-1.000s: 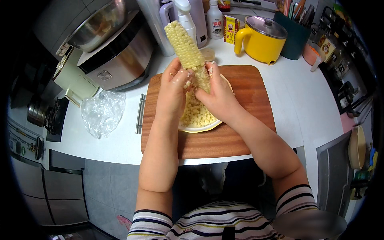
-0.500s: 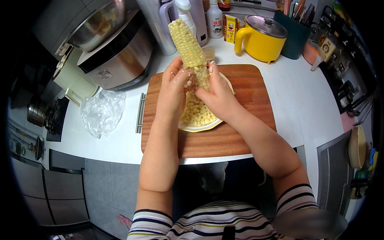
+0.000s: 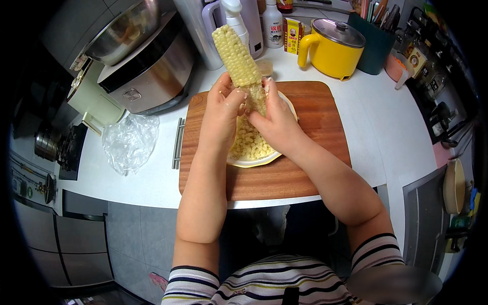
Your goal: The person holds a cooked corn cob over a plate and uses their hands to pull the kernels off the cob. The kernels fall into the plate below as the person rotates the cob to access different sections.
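Note:
A pale yellow corn cob (image 3: 236,58) is held tilted between my two hands, its far end pointing up and to the left. Kernels still cover the far part, while the near part is stripped. My left hand (image 3: 222,109) is closed against the cob's left side, with the thumb at the edge of the kernels and bits of corn stuck to the fingers. Around the stripped end wraps my right hand (image 3: 276,119). Below them, a white plate with a yellow rim (image 3: 254,163) carries a heap of loose kernels (image 3: 250,145), partly hidden by my hands.
The plate rests on a wooden cutting board (image 3: 317,132). Left are a crumpled clear plastic bag (image 3: 131,143), a rice cooker (image 3: 147,76) with a metal bowl (image 3: 124,35) on top, and a pale green kettle (image 3: 94,94). Behind stand a yellow electric pot (image 3: 333,53) and a spray bottle (image 3: 235,23).
My left thumb has shifted slightly on the cob, and fewer loose kernels show at my left fingers. The cob has tipped a little to the left.

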Motion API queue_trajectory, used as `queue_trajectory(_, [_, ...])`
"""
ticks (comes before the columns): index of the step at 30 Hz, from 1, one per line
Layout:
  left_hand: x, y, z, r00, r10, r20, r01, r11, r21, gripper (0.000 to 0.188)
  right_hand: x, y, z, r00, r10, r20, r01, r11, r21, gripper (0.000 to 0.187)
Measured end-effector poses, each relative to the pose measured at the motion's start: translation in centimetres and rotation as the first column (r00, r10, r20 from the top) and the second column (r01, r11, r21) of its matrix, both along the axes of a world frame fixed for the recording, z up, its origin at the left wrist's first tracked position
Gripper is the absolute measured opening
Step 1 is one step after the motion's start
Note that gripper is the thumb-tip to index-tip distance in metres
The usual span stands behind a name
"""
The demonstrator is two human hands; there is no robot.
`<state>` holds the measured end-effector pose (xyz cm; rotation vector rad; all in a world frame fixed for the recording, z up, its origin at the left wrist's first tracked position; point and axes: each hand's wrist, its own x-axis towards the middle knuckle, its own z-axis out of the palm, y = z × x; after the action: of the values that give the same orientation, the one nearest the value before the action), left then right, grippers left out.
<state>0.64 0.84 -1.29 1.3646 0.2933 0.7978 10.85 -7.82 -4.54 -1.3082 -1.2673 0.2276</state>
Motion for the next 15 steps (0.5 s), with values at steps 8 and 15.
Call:
queue_trajectory(8, [0.0, -1.2, 1.1, 0.999, 0.033, 0.037, -0.029, 0.995, -0.100, 0.038, -0.2, -0.6, 0.8, 1.000, 0.015, -0.008, -0.016, 0.997, -0.082, 0.060])
queue_trajectory(15, [-0.2, -0.5, 0.4, 1.000, 0.014, 0.025, -0.013, 0.999, -0.030, 0.043, -0.3, -0.5, 0.6, 0.996, -0.017, 0.087, 0.021, 0.998, -0.051, 0.059])
